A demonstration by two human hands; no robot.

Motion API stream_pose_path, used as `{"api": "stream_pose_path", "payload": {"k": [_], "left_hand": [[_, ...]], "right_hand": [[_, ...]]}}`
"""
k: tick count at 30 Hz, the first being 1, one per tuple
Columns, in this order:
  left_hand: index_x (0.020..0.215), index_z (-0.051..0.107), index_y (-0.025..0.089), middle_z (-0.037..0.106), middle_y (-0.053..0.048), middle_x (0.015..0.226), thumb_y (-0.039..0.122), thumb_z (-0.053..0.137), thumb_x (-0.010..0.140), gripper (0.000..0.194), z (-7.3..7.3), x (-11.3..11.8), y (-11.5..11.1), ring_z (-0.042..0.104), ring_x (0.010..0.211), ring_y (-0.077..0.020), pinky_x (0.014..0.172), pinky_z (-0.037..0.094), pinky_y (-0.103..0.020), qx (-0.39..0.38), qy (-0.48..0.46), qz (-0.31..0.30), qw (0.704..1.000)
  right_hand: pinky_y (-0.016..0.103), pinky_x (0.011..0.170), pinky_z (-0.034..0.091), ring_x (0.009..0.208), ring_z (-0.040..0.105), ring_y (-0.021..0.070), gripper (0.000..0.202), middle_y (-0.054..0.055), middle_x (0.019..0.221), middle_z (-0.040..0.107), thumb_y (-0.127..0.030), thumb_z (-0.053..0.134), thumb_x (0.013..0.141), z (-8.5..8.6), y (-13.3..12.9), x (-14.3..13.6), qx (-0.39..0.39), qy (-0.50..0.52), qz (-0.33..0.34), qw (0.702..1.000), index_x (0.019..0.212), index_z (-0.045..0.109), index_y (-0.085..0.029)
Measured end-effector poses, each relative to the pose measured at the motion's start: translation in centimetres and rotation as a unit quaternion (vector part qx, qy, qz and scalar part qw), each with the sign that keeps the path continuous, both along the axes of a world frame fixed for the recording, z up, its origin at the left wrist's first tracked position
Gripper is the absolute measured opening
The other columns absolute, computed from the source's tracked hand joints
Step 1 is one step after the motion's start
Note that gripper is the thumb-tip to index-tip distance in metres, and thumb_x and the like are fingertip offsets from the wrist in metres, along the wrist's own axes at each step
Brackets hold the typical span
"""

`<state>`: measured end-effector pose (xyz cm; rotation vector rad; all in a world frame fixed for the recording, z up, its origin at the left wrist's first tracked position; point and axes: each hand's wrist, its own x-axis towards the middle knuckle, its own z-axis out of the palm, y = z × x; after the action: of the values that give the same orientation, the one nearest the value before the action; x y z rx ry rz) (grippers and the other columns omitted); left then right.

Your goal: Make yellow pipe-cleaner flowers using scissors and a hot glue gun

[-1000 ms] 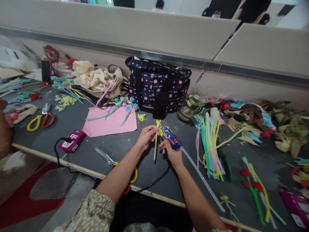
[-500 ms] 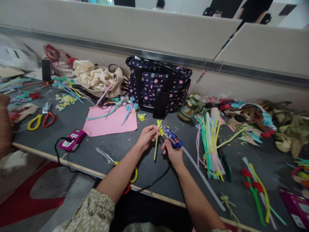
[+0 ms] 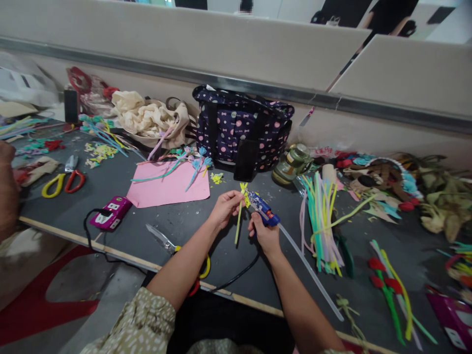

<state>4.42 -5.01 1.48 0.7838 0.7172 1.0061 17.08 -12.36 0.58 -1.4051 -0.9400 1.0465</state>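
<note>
Between the thumb and fingers of my left hand (image 3: 225,209) is a yellow pipe-cleaner flower (image 3: 244,189), its stem hanging down toward the table. My right hand (image 3: 263,231) is wrapped round the handle of a blue hot glue gun (image 3: 266,212). The gun's nozzle end points left at the flower head; whether it touches cannot be made out. A long translucent glue stick (image 3: 311,273) sticks out of the gun's back toward the lower right. A black cord (image 3: 239,278) runs below the gun. Scissors (image 3: 162,238) lie partly under my left forearm.
A pink sheet (image 3: 169,189) with pipe-cleaner flowers lies left, near a purple power strip (image 3: 110,213). Behind stand a patterned bag (image 3: 228,125), a phone (image 3: 246,161) and a green bottle (image 3: 291,164). Pipe cleaners (image 3: 320,221) are bundled right. Another person's arm (image 3: 7,191) is far left.
</note>
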Motion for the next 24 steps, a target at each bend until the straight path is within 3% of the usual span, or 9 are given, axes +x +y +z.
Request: {"api": "stream_pose_path", "payload": {"k": [24], "left_hand": [[0.076, 0.061, 0.014, 0.06, -0.001, 0.064, 0.043, 0.074, 0.068, 0.032, 0.12, -0.04, -0.09, 0.039, 0.042, -0.0026, 0.039, 0.024, -0.016, 0.002, 0.003, 0.005, 1.0]], "right_hand": [[0.02, 0.034, 0.039, 0.032, 0.046, 0.0079, 0.043, -0.003, 0.043, 0.054, -0.058, 0.066, 0.069, -0.7, 0.04, -0.07, -0.01, 0.012, -0.003, 1.0, 0.063, 0.058, -0.017]]}}
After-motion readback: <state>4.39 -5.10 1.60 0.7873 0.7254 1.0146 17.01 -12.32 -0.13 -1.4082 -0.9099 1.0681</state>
